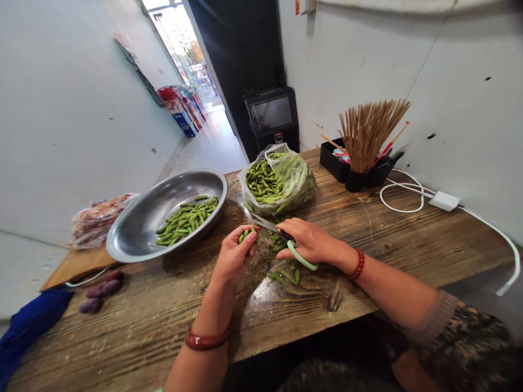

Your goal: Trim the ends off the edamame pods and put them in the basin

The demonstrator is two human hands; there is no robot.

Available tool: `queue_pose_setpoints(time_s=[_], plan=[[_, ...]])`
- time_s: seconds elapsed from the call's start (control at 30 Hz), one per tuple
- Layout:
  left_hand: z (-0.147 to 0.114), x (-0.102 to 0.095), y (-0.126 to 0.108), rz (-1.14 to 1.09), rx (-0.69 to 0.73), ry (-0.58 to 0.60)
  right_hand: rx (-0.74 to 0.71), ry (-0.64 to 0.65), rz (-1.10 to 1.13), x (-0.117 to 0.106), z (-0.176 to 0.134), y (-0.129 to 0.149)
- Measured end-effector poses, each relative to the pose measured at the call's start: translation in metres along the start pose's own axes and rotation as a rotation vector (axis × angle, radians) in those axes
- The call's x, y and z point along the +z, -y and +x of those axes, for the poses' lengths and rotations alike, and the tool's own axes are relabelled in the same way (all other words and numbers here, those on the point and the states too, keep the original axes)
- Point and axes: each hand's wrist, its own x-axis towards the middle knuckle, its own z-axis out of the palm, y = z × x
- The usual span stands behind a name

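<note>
The plastic bag [304, 185], its mouth gaping to show green pods inside, stands on the wooden table [388, 237]; just on its near side, the left hand [237, 251] has its fingers closed in a pinch on a few held pods [245, 236], with a dark red bangle [207, 340] on that wrist; also on the bag's near side and a little to the right, the right hand [305, 239] has its fingers curled about the pale green handles of the scissors [301, 257], whose blades point toward the held pods; how far apart the blades stand I cannot tell; red beads [358, 264] circle the right wrist; loose pods [291, 276] lie nearer the person than the bag, under and beside the right hand; left of the bag sits a metal basin [133, 235] with a heap of pods [188, 220] in it; farther left of the bag and nearer the person lie purple roots [101, 292]; to the bag's right stand thin brown sticks [370, 136] in a black holder [357, 181], with a white cable [402, 210] on their near side.
</note>
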Motion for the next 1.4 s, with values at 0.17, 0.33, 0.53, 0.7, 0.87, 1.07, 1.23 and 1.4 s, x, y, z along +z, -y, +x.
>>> queue_pose_setpoints(time_s=[0.17, 0.33, 0.53, 0.7, 0.87, 1.07, 1.23, 1.4], plan=[[-0.001, 0.000, 0.003, 0.030, 0.027, -0.010, -0.041, 0.032, 0.010, 0.002, -0.002, -0.001], [-0.001, -0.001, 0.010, 0.143, 0.069, 0.030, -0.063, 0.039, 0.015, 0.004, -0.002, 0.000], [-0.001, 0.001, 0.010, 0.188, 0.105, 0.047, -0.074, 0.040, 0.015, 0.005, -0.001, 0.000], [-0.001, -0.001, 0.009, 0.214, 0.102, 0.055, -0.044, 0.049, 0.035, 0.004, -0.002, 0.002], [0.001, -0.005, 0.008, 0.210, 0.078, 0.072, -0.021, 0.087, 0.008, 0.000, -0.001, 0.004], [0.003, -0.009, 0.009, 0.248, 0.068, 0.074, -0.015, 0.119, 0.011, 0.000, 0.000, 0.002], [0.006, -0.012, 0.010, 0.231, 0.044, 0.038, -0.006, 0.120, 0.052, 0.000, 0.001, 0.001], [0.007, -0.011, 0.006, -0.003, -0.027, -0.003, 0.056, 0.000, 0.079, -0.001, 0.002, -0.001]])
